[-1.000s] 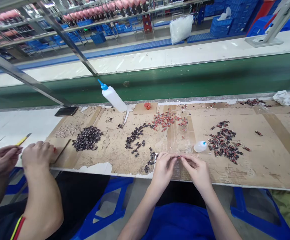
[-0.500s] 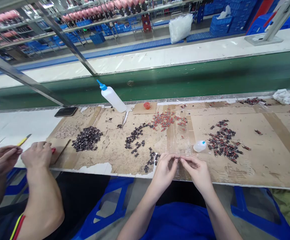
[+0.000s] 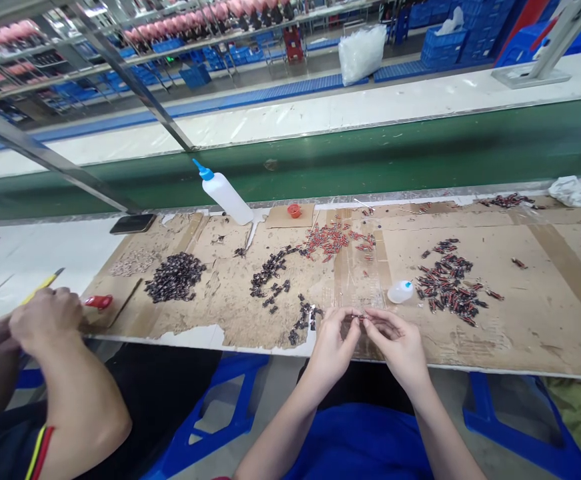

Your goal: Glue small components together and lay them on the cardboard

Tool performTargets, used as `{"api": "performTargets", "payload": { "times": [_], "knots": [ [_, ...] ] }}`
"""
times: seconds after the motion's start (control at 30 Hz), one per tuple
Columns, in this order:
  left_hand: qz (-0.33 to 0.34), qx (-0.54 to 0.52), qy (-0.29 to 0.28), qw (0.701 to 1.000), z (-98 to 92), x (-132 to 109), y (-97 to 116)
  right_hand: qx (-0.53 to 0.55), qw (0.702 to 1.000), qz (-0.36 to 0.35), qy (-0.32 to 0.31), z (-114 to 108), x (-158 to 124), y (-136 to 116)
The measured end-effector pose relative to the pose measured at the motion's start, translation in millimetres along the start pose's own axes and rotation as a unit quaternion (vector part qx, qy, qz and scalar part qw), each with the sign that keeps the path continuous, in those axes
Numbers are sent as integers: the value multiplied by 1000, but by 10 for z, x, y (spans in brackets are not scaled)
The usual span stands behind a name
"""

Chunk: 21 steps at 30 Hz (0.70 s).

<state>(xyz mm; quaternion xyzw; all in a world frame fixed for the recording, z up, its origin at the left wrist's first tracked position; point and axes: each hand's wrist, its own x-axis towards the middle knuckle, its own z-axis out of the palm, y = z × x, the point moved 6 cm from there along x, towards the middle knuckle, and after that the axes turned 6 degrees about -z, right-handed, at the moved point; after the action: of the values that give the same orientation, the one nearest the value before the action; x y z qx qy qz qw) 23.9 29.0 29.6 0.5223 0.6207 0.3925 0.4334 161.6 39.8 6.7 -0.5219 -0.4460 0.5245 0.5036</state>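
My left hand point(image 3: 339, 337) and my right hand point(image 3: 393, 340) meet over the table's front edge, fingertips pinched together. Between them is a tiny dark and reddish part point(image 3: 359, 318), mostly covered by the fingers. Close to the left hand lie small black parts point(image 3: 300, 323), scattered loosely. Beyond both hands spreads a pile of small red parts point(image 3: 327, 240). A small white bottle with a blue tip point(image 3: 400, 292) lies just past the right hand. To its right is a heap of black-and-red pieces point(image 3: 450, 283).
A large white squeeze bottle point(image 3: 226, 199) stands tilted in view, near a red cup point(image 3: 294, 211). A black pile point(image 3: 175, 277) lies left on the cardboard point(image 3: 520, 300). At far left a co-worker's hands point(image 3: 45, 320) work beside a red object point(image 3: 99, 302).
My hands stay together in nearly the same place, with fingers slightly shifted on the small part. The co-worker's hands have moved left and closer together, uncovering the red object.
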Motion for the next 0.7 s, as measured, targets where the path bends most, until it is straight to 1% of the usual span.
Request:
{"api": "performTargets", "payload": {
  "times": [0.13,0.27,0.37,0.4,0.43,0.47,0.5,0.57,0.6,0.63,0.67,0.7],
  "knots": [
    [9,6,-3,1000,43,-8,16,-26,999,-27,16,-47,-25,-25],
    [48,30,-4,998,111,-29,114,-84,991,-103,7,-121,-46,-164],
    [87,65,-37,993,148,-32,211,-121,981,-152,-12,-194,-74,-293],
    [97,84,-46,991,135,-28,228,-132,978,-160,-11,-241,-81,-329],
    [102,109,-44,988,97,-20,228,-144,976,-166,-2,-308,-84,-360],
    [101,140,-26,985,30,-8,209,-157,972,-173,19,-400,-83,-392],
    [94,175,7,980,-63,4,169,-167,969,-176,48,-511,-77,-416],
    [70,245,96,962,-287,5,40,-189,955,-170,151,-807,-65,-442],
    [60,274,136,950,-388,-10,-42,-207,941,-161,216,-968,-67,-443],
    [57,297,163,939,-464,-32,-129,-227,927,-148,258,-1095,-61,-431],
    [60,316,176,930,-510,-56,-217,-252,915,-148,278,-1179,-47,-425],
    [67,332,179,924,-531,-79,-305,-277,906,-160,276,-1220,-25,-423]
  ]
}}
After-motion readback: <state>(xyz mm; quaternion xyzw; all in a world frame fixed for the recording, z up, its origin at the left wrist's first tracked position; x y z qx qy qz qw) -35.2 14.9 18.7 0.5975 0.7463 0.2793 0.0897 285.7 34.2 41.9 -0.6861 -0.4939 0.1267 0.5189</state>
